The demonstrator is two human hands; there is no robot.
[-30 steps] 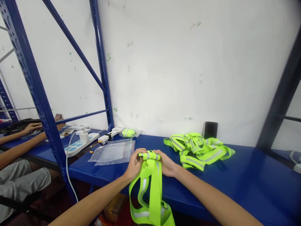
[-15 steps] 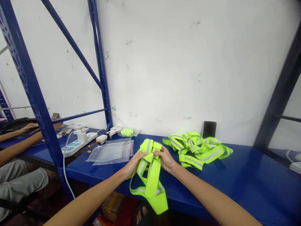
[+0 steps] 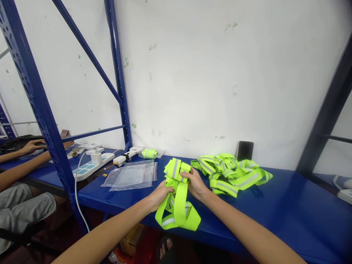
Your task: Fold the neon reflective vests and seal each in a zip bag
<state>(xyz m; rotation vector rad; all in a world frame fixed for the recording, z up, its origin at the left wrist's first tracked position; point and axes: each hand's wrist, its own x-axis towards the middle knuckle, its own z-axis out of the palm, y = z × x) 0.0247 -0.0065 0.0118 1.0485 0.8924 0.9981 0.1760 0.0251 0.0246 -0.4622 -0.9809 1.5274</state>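
Over the front edge of the blue table, both my hands hold a neon-yellow reflective strap (image 3: 180, 205) with a silver stripe. Its upper part is folded into a bundle, and loose loops hang below. My right hand (image 3: 194, 183) grips the bundle's right side, thumb on its front. Lower down, my left hand (image 3: 161, 194) is closed on the strap just under the bundle; some of its fingers are hidden. To the right lies a loose heap of similar reflective straps (image 3: 233, 174). Clear zip bags (image 3: 129, 176) lie flat to the left.
A bagged yellow roll (image 3: 150, 153), a white handheld fan (image 3: 128, 156) and a power strip (image 3: 93, 165) with a cable are on the left. A dark phone (image 3: 245, 150) leans on the wall. Beyond the blue rack post (image 3: 35, 91), another person's arms (image 3: 27, 161) reach over the table.
My left hand has moved down from the bundle's side to the strap below it. The hanging loops have risen and bunched up. My right hand stays on the bundle.
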